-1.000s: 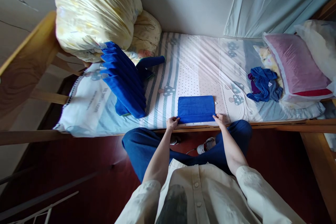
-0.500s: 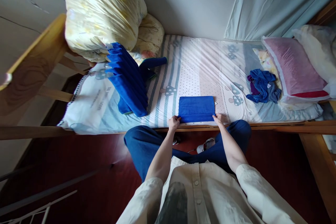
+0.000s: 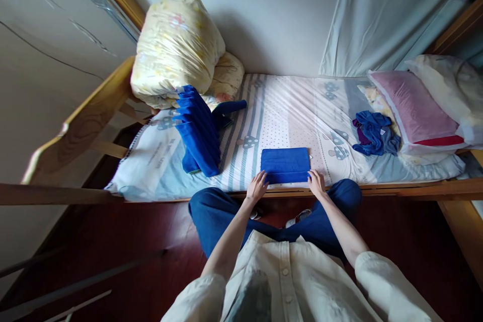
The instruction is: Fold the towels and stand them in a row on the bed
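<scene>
A blue cloth point(image 3: 285, 161) lies flat on the bed near its front edge, with a folded strip along its near side. My left hand point(image 3: 257, 185) is at the cloth's near left corner, fingers stretched out and slightly spread. At the near right corner is my right hand point(image 3: 316, 181), its fingers also extended and apart. Neither hand grips the cloth. To the left, a leaning row of folded blue cloths point(image 3: 198, 131) stands on the bed, and another dark blue piece point(image 3: 230, 106) pokes out behind it.
A crumpled blue and purple heap point(image 3: 374, 133) lies at the right, beside a pink pillow point(image 3: 418, 105). A bundled yellow quilt point(image 3: 177, 50) sits at the far left. The wooden bed rail point(image 3: 400, 189) runs along the front, above my crossed legs.
My fingers have let go of the cloth's near corners and opened out. The camera view has shifted, so the bed appears slightly lower in the picture.
</scene>
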Action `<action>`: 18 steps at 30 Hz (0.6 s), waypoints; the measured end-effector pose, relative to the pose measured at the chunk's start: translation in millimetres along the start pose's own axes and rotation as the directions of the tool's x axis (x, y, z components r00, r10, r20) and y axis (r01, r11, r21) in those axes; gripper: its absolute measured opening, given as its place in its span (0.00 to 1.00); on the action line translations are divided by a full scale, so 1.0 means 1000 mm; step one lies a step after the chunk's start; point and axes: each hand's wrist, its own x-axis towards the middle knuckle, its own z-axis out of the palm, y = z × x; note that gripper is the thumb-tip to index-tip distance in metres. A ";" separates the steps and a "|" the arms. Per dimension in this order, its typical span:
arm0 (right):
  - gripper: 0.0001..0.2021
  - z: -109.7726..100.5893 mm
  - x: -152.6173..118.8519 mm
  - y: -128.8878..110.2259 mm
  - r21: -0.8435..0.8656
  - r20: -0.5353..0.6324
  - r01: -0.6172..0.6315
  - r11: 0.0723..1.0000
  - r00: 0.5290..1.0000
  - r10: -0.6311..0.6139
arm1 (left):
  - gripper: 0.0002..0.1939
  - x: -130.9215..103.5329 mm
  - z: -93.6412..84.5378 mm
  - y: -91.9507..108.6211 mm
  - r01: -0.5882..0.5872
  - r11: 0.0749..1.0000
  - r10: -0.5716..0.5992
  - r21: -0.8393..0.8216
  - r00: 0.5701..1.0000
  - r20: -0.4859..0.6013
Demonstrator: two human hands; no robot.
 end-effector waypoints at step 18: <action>0.28 0.032 0.011 -0.025 -0.240 0.255 0.074 0.968 0.967 -0.011 | 0.34 0.015 0.039 0.007 -0.039 0.974 -0.014 0.222 0.973 0.232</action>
